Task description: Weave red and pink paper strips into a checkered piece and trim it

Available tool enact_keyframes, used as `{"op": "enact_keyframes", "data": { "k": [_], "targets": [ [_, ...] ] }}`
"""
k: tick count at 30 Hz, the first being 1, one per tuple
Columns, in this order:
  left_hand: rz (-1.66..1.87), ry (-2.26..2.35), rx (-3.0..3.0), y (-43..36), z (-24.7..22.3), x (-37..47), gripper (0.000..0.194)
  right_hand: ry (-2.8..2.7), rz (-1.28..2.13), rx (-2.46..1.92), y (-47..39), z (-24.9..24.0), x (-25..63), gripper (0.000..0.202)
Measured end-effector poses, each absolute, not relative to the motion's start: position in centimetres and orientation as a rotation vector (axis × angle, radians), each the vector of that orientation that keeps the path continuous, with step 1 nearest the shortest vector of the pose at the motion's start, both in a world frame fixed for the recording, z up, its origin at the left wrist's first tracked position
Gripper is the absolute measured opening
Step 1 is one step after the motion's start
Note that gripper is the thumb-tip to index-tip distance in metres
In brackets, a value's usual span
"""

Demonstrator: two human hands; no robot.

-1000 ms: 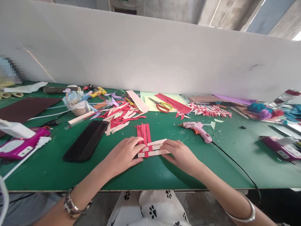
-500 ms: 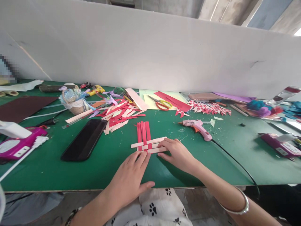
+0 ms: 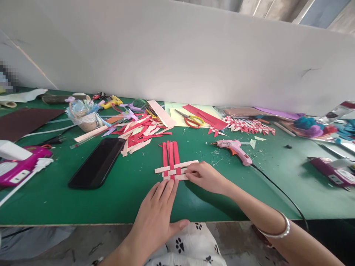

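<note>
Green bench (image 3: 119,205) is stretching below a white partition (image 3: 166,55); near its middle, a weave (image 3: 172,172) of red strips (image 3: 175,149) and pale strips (image 3: 161,170) is lying flat. At the weave's seven o'clock, the left hand (image 3: 155,212) is resting with fingers extended, tips touching the near edge; at three o'clock, the right hand's (image 3: 206,177) curled fingers are pinching pale ends. Uneven pulling could be skewing the loose crossings, as nothing visible is fastening them. At ten o'clock, a small pot (image 3: 88,125) is holding blue shreds (image 3: 82,106).
</note>
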State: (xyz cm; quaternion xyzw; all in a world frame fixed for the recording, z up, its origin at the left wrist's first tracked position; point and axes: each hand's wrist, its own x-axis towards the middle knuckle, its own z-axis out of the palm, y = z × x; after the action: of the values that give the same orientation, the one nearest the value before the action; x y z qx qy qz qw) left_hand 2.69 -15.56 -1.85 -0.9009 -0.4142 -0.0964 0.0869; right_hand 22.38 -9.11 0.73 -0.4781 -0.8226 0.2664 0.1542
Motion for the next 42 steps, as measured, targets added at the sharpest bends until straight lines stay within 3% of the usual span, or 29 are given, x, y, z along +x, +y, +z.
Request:
{"op": "enact_keyframes", "data": {
  "k": [11, 19, 23, 30, 42],
  "targets": [
    [-0.343, -1.263, -2.776, -15.1, -0.7, 1.7, 0.073, -2.375, 0.813, -1.357, -8.9, 1.2, 22.5, 0.026],
    [-0.349, -1.17, -2.808, -13.2, 1.2, 1.6, 0.036, -2.424, 0.746, -1.309, -8.8, 0.9, 22.5, 0.022],
    [-0.268, -1.033, -2.876, -13.1, 0.4, 2.9, 0.047, -2.393, 0.834, -1.297, -8.7, 0.9, 22.6, 0.013],
    [-0.245, -1.167, -2.91, -11.7, -0.2, 2.5, 0.059, -2.409, 0.871, -1.236, -8.7, 0.9, 22.9, 0.014],
    [-0.168, -1.171, -2.878, -11.9, 0.1, 1.3, 0.054, -2.43, 0.83, -1.224, -8.8, 0.8, 23.1, 0.014]
  ]
}}
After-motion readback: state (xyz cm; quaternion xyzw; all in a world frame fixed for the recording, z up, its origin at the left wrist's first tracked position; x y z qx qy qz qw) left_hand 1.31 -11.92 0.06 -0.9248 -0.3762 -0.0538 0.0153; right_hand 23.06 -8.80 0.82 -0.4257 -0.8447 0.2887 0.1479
